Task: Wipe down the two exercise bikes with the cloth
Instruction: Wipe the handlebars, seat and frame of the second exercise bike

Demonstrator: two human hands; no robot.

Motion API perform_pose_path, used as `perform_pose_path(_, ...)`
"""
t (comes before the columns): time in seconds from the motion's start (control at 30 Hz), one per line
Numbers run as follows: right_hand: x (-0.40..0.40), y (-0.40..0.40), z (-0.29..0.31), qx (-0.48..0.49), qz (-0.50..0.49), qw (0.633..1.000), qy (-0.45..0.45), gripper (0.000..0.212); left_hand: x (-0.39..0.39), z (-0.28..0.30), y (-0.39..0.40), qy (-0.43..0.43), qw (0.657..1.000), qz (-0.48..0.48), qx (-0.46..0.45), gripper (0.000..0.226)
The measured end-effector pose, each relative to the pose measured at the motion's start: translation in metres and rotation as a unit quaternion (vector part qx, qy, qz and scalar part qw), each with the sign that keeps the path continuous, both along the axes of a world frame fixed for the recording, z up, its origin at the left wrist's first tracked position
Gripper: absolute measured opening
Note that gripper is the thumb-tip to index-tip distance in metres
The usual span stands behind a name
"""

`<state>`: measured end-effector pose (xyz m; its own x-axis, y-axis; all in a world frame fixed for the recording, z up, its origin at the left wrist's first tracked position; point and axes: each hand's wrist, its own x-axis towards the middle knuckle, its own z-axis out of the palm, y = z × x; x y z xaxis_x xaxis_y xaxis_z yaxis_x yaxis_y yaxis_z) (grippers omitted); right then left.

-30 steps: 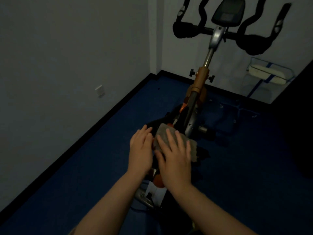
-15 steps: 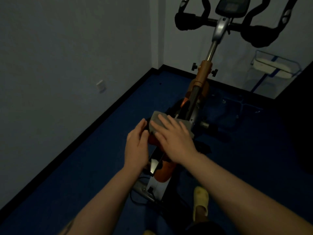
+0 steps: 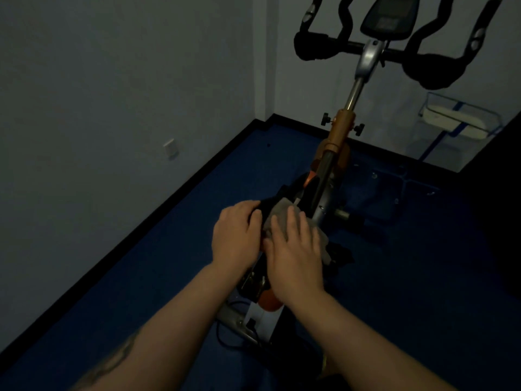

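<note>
An exercise bike (image 3: pixel 342 128) with an orange stem, black handlebars (image 3: pixel 310 48) and a dark console (image 3: pixel 390 16) stands in front of me in the dim room. Its black saddle (image 3: pixel 275 200) lies under my hands. A grey cloth (image 3: pixel 282 208) is spread on the saddle. My right hand (image 3: pixel 296 251) presses flat on the cloth with straight fingers. To the left of the cloth, my left hand (image 3: pixel 236 235) curls its fingers over the saddle's left edge. Only one bike is in view.
Grey walls close in at the left and back, with a wall socket (image 3: pixel 170 148) low on the left one. A clear plastic box (image 3: pixel 462 122) stands by the back wall at the right. A black cable (image 3: pixel 225 335) lies on the blue floor under the bike.
My right hand has slid the cloth forward along the saddle and a little back. My left hand's fingers have curled over the saddle's edge.
</note>
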<state>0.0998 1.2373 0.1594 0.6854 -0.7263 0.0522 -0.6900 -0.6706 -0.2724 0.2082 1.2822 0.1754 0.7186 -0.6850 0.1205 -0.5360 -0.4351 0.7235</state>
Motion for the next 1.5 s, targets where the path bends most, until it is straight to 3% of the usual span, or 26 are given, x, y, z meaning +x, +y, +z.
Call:
perform_pose_path(0.13,0.037,-0.057,0.021,0.164,-0.114,0.979,0.037,0.05,0.014,-0.002,-0.036,0.026,0.997,-0.019,0.074,0.037)
perform_pose_path(0.27,0.037,-0.046,0.026,0.185,-0.109,0.975,0.056,0.048,0.01,-0.012,-0.052,-0.019,0.99,0.047,0.132,0.038)
perform_pose_path(0.37,0.021,-0.055,0.015,0.174,-0.088,0.981,-0.009,0.049,0.008,-0.016,-0.055,-0.06,0.987,0.076,0.131,0.038)
perform_pose_path(0.47,0.032,-0.087,0.018,0.265,-0.156,0.948,-0.08,0.048,0.009,-0.017,-0.055,-0.071,0.987,0.065,0.129,0.038)
perform_pose_path(0.6,0.022,-0.046,0.016,0.172,-0.151,0.969,-0.093,0.056,0.01,-0.019,-0.053,-0.085,0.986,0.068,0.123,0.039)
perform_pose_path(0.73,0.004,-0.026,0.007,0.154,-0.122,0.973,-0.119,0.058,0.008,-0.018,-0.054,-0.09,0.987,0.068,0.117,0.038)
perform_pose_path(0.9,0.03,-0.063,0.012,0.223,-0.196,0.953,-0.066,0.06,0.006,-0.018,-0.053,-0.092,0.986,0.073,0.122,0.038)
perform_pose_path(1.07,0.001,-0.021,0.01,0.195,-0.118,0.973,-0.04,0.062,0.007,-0.02,-0.054,-0.095,0.985,0.074,0.122,0.038)
perform_pose_path(1.23,0.029,-0.067,0.016,0.278,-0.186,0.942,-0.039,0.062,0.005,-0.019,-0.054,-0.089,0.986,0.077,0.122,0.038)
perform_pose_path(1.37,0.009,-0.016,0.02,0.243,-0.109,0.964,-0.001,0.06,0.007,-0.021,-0.053,-0.086,0.986,0.071,0.126,0.039)
perform_pose_path(1.43,0.012,-0.032,0.013,0.276,-0.102,0.955,-0.039,0.053,0.007,-0.02,-0.054,-0.088,0.986,0.072,0.122,0.039)
perform_pose_path(1.5,0.023,-0.065,0.011,0.329,-0.163,0.92,-0.139,0.047,0.006,-0.02,-0.054,-0.091,0.986,0.076,0.118,0.039)
